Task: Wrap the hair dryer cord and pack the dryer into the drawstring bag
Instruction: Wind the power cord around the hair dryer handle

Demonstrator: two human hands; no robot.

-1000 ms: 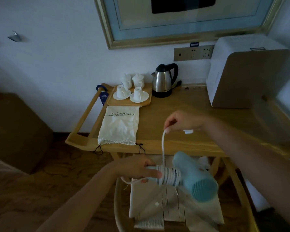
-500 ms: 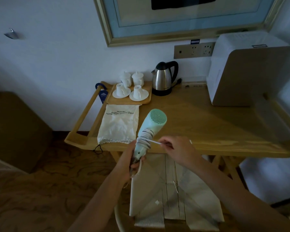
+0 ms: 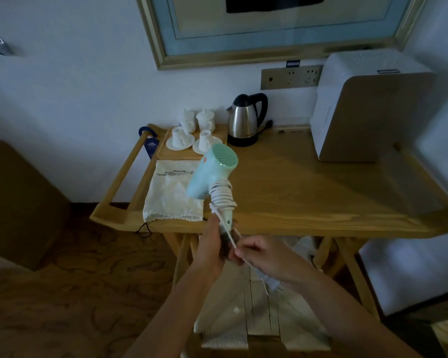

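A light blue hair dryer (image 3: 210, 174) stands upright in the air over the table's front edge, its grille facing up and away. Its white cord (image 3: 221, 196) is coiled several times round the handle. My left hand (image 3: 212, 246) grips the bottom of the handle. My right hand (image 3: 259, 254) pinches the loose end of the cord just below the handle. The white drawstring bag (image 3: 172, 192) lies flat on the wooden table (image 3: 308, 197), left of the dryer, with its gathered mouth at the front edge.
A tray of white cups (image 3: 192, 135) and a steel kettle (image 3: 246, 120) stand at the back of the table. A big white appliance (image 3: 367, 107) fills the right side. A chair with a woven seat (image 3: 256, 319) is below my hands.
The dryer swung from lying sideways below the table edge to standing upright. My right hand came down from above with the cord and now holds its end low by the handle.
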